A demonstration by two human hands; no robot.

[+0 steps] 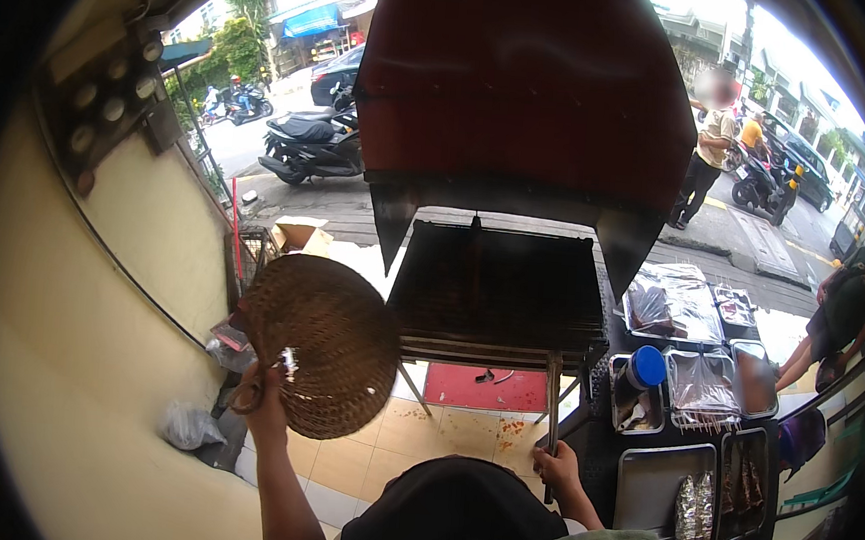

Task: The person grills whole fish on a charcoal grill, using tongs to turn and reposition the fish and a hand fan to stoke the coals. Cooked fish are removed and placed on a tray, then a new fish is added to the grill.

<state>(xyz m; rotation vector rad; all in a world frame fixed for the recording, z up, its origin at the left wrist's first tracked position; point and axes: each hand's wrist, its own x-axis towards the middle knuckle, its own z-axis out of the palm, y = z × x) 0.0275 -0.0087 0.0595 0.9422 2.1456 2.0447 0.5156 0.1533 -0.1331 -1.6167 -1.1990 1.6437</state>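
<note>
My left hand (267, 401) grips the edge of a round woven fan (330, 338), near its looped handle, to the left of a charcoal-dark grill (499, 286). The fan's weave has small holes. My right hand (559, 463) is closed around a long bar-like handle (552, 421) that runs down from the grill's front right. Above the grill hangs a dark red metal hood (528, 88). The grill's surface is too dark to tell what lies on it.
At the right, a black table holds metal trays, some wrapped in plastic with skewers, a blue-lidded jar (646, 366) and foil-wrapped pieces (694, 514). A wall (95, 367) bounds the left. People stand at the far right and by the street, where motorcycles are parked.
</note>
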